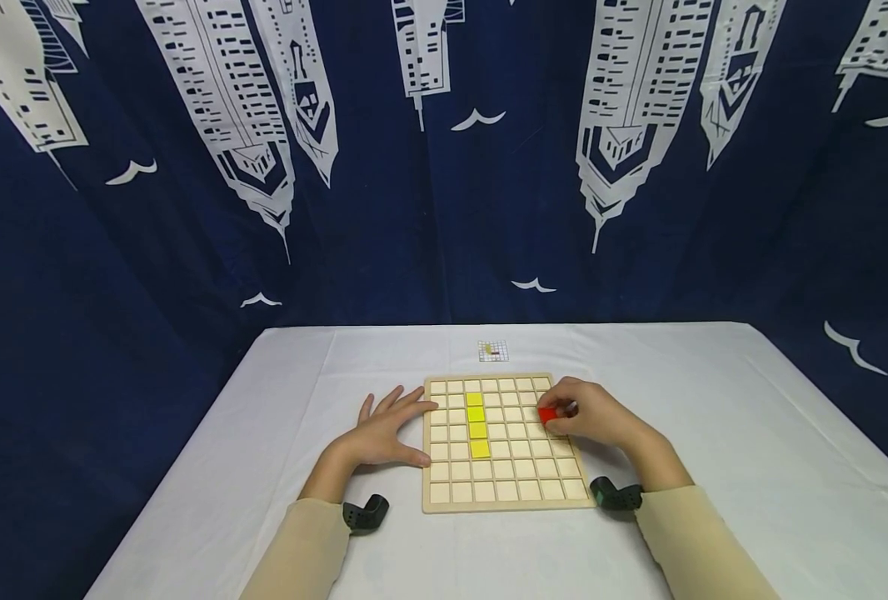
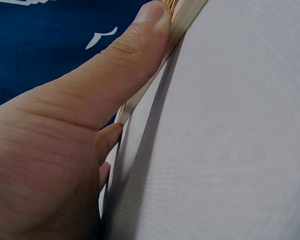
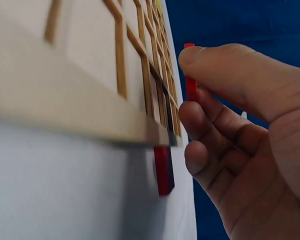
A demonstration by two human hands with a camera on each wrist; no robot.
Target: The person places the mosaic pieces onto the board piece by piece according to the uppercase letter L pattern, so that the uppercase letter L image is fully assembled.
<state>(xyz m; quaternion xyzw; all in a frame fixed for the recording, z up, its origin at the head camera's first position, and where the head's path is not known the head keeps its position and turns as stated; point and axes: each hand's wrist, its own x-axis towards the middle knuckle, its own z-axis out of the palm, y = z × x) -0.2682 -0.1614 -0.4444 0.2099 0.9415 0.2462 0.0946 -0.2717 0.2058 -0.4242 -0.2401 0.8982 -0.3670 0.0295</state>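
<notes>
A wooden grid board point(image 1: 510, 506) with pale square cells lies flat on the table. Several yellow square tiles point(image 1: 476, 415) form a column in its left half. My left hand point(image 1: 380, 435) is at the board's left edge, fingers spread, with the thumb and a fingertip touching the frame. Over the right side of the board, my right hand point(image 1: 597, 412) pinches a red square tile point(image 1: 546, 415) between thumb and fingers. The right wrist view shows this tile held on edge above the grid. A second red tile point(image 3: 163, 171) lies on the table beside the board's edge, below that hand.
Behind the board lies a small printed card point(image 1: 492, 351) with a grid and coloured squares. White cloth covers the table point(image 1: 721, 400). A dark blue curtain point(image 1: 444, 208) with white building prints hangs at the back. Each wrist wears a small black camera.
</notes>
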